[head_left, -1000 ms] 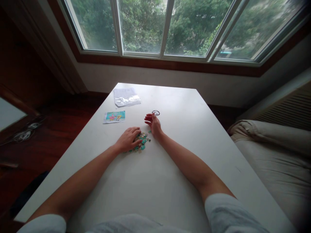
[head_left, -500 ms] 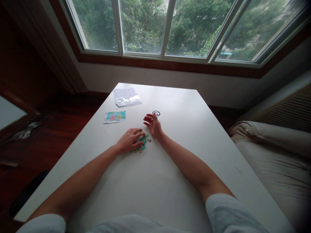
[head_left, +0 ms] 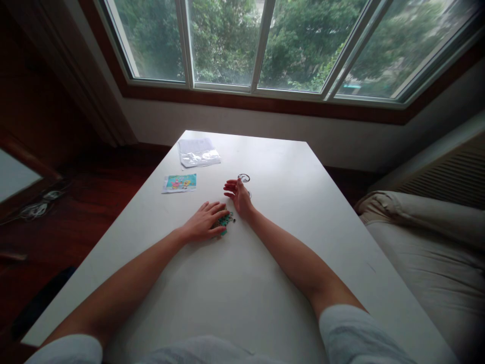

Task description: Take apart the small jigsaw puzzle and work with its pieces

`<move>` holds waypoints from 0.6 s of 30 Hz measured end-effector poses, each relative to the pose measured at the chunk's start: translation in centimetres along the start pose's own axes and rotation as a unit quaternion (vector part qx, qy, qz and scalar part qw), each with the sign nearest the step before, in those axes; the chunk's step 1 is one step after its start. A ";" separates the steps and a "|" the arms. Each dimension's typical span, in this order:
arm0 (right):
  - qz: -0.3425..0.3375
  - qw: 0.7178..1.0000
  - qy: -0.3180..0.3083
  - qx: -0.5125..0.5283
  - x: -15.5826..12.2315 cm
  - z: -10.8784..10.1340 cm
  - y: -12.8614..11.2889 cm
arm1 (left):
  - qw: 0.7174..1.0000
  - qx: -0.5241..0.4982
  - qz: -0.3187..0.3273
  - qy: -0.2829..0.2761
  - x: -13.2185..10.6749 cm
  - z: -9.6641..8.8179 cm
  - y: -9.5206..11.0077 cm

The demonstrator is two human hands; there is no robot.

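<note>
My left hand (head_left: 202,222) lies flat on the white table (head_left: 242,288), fingers stretched out over a small heap of teal and yellow puzzle pieces (head_left: 226,220), most of which it hides. My right hand (head_left: 238,194) stands on its edge just right of the heap, palm turned left, fingers loosely spread and holding nothing. A small clear round lid or cup (head_left: 243,178) sits just beyond its fingertips.
A cartoon picture card (head_left: 179,182) lies left of the hands, and a clear plastic bag (head_left: 198,152) lies farther back. A window runs along the far wall. A beige cushion (head_left: 424,242) sits to the right, dark wooden floor (head_left: 68,222) to the left.
My left hand has slid to the right across the puzzle pieces and flattened, so fewer pieces show. My right hand has barely moved.
</note>
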State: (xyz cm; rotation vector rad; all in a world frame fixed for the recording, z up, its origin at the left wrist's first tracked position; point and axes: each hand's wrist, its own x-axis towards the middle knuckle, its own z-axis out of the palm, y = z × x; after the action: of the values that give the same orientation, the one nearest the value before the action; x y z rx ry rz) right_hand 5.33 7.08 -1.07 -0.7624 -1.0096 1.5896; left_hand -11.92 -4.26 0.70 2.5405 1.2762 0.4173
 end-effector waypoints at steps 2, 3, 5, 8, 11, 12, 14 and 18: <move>-0.001 1.000 0.002 -0.001 0.2 -0.2 -0.1 | 1.000 -0.007 0.000 0.003 0.0 -0.1 0.1; -0.001 1.000 0.001 -0.004 0.2 -0.2 -0.1 | 1.000 -0.011 0.001 0.006 0.0 -0.1 0.2; -0.001 1.000 -0.003 -0.008 0.2 -0.2 0.0 | 1.000 -0.017 0.001 0.013 0.0 -0.1 0.4; -0.003 1.000 -0.008 -0.004 0.2 -0.2 0.1 | 1.000 -0.012 -0.005 0.015 0.0 0.0 0.7; -0.006 1.000 -0.011 0.004 0.2 -0.2 0.2 | 1.000 0.004 -0.001 0.003 0.0 0.3 1.0; -0.007 1.000 -0.011 0.004 0.2 -0.2 0.1 | 1.000 0.009 0.003 -0.003 0.1 0.3 1.0; -0.006 1.000 -0.009 0.000 0.1 -0.2 0.1 | 1.000 0.017 0.012 -0.014 0.1 0.4 1.1; -0.007 1.000 -0.018 0.005 0.1 -0.3 0.1 | 1.000 0.014 0.016 -0.017 0.3 0.2 1.2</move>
State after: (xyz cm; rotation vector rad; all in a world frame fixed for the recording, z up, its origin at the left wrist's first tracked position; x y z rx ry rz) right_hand 5.50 7.23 -1.23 -0.7218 -1.0304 1.6003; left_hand -10.83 -4.75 1.02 2.5829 1.2386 0.3650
